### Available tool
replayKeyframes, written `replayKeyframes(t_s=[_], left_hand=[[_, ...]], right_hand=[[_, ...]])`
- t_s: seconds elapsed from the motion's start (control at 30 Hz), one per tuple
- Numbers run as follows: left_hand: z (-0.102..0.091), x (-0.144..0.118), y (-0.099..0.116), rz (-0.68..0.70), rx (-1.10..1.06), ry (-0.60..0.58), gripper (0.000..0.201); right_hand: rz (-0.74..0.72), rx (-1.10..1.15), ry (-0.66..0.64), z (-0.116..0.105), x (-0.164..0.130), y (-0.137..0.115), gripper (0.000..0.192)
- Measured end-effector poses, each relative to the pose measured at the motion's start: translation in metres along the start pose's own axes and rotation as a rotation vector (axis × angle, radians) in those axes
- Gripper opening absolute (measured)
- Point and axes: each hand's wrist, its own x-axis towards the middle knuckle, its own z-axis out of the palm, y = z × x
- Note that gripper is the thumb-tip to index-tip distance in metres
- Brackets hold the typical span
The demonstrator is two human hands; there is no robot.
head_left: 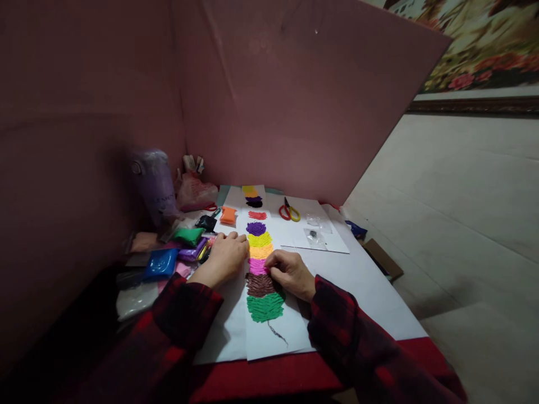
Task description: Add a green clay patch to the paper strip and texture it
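A long white sheet (pixel 295 331) lies before me with bands of coloured clay-like strips running up it. From near to far come a green patch (pixel 265 307), a brown patch (pixel 261 285), a pink patch (pixel 256 266), orange, yellow and purple ones. My right hand (pixel 291 274) rests over the right edge of the pink patch, thumb and forefinger pinched together; whatever lies between them is hidden or too small to name. My left hand (pixel 227 253) lies palm down along the sheet's left side, fingers stretched out, beside the yellow and orange patches, holding nothing visible.
Packets of coloured clay, including a blue packet (pixel 160 264) and a green packet (pixel 188 236), pile up at left. Behind them stands a purple bottle (pixel 155 185). Scissors (pixel 289 212) with red and yellow handles and a small clear bag (pixel 315 238) lie at right rear. Pink panels enclose the back.
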Motion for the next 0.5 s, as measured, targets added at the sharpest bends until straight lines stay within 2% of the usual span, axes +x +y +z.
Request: replayKeyframes(t_s=[0.13, 0.3, 0.5], left_hand=[[0.0015, 0.0004, -0.0006, 0.004, 0.002, -0.001, 0.02], [0.003, 0.0007, -0.0012, 0.006, 0.007, 0.006, 0.02], [0.0012, -0.0004, -0.0007, 0.007, 0.007, 0.009, 0.021]], right_hand=[[0.01, -0.005, 0.009, -0.0005, 0.0001, -0.0024, 0.019], [0.042, -0.025, 0.086, 0.0012, 0.0053, -0.0015, 0.016], [0.058, -0.034, 0.075, 0.0049, 0.0068, 0.0019, 0.017]])
